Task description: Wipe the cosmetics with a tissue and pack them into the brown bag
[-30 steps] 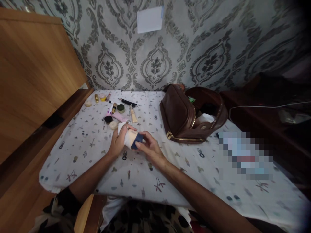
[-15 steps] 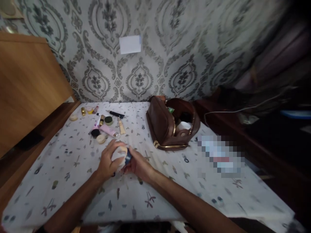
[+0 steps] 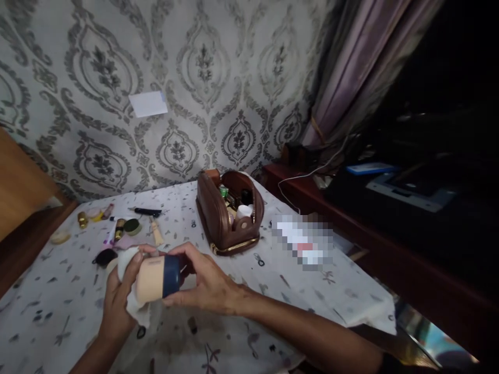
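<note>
Between my hands is a beige cosmetic bottle [image 3: 151, 278] with a dark blue cap [image 3: 171, 276], lying sideways in the air above the table. My left hand [image 3: 121, 288] is closed around its beige end, with a crumpled white tissue [image 3: 137, 306] between the palm and the bottle. My right hand [image 3: 205, 283] grips the blue cap, thumb below and fingers above. A brown cosmetic bag [image 3: 222, 223] stands unzipped beyond my right hand, with a white-lidded jar [image 3: 244, 211] and other small items inside.
Small cosmetics lie on the left of the patterned tablecloth [image 3: 230, 332]: a dark green round jar [image 3: 132, 226], a black pen-like item [image 3: 146, 211], a cream tube [image 3: 156, 231] and a gold-capped item [image 3: 82, 219]. A blurred-out item [image 3: 306, 241] lies right of the bag.
The view has swung right. My hands have turned the bottle, so its beige side and blue cap now show more fully, and the tissue hangs below it.
</note>
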Demonstrator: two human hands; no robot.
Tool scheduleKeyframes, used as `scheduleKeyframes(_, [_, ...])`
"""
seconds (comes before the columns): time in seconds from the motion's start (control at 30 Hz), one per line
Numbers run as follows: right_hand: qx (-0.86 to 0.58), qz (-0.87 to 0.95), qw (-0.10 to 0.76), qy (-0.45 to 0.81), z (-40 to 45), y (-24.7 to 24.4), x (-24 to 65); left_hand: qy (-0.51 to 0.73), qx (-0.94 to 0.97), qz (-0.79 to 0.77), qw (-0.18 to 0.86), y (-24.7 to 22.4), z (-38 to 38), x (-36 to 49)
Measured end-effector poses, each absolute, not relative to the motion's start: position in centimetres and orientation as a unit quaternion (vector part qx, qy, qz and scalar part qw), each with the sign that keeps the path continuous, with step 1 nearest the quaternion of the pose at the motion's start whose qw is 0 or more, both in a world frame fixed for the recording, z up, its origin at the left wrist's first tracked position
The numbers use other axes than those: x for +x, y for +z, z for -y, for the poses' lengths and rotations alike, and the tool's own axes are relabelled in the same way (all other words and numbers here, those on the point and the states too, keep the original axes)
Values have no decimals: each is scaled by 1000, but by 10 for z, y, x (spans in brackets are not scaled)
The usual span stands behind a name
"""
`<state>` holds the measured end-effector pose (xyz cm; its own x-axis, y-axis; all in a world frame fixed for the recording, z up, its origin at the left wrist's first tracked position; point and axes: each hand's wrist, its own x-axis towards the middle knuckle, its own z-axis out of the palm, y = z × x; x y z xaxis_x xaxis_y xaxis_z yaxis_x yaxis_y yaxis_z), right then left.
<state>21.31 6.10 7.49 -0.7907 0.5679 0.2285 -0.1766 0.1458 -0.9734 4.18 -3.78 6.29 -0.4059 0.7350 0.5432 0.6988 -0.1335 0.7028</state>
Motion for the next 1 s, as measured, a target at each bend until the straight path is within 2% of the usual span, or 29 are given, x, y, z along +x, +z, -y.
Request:
scheduleKeyframes(0.13, [-128,773,340,520,-77,92,249,464,608,-644,13,92,12,59])
scheduleKeyframes(0.27, [-164,753,418,481,-104,108,289,421,652,-631,5,128,-42,79])
scheduleKeyframes(0.4, [-271,682,537,415,-146,128,325,259,796,-536,-108,145,-106,90])
scheduleKeyframes(0.5, [-308,662,576,369,-180,138,340,151,825,-515,-176,149,-147,96])
scheduleKeyframes(0.63, [-311,681,571,337,-219,139,344,35,840,-513,-174,151,-179,99])
scheduleKeyframes(0.73, [-307,711,553,308,-242,137,338,-6,842,-518,-148,150,-185,94])
scheduleKeyframes(0.9, [-304,769,507,243,-272,135,322,44,855,-502,-127,145,-177,86])
scheduleKeyframes(1.0, [-301,813,452,211,-284,135,313,69,855,-497,-127,140,-171,84])
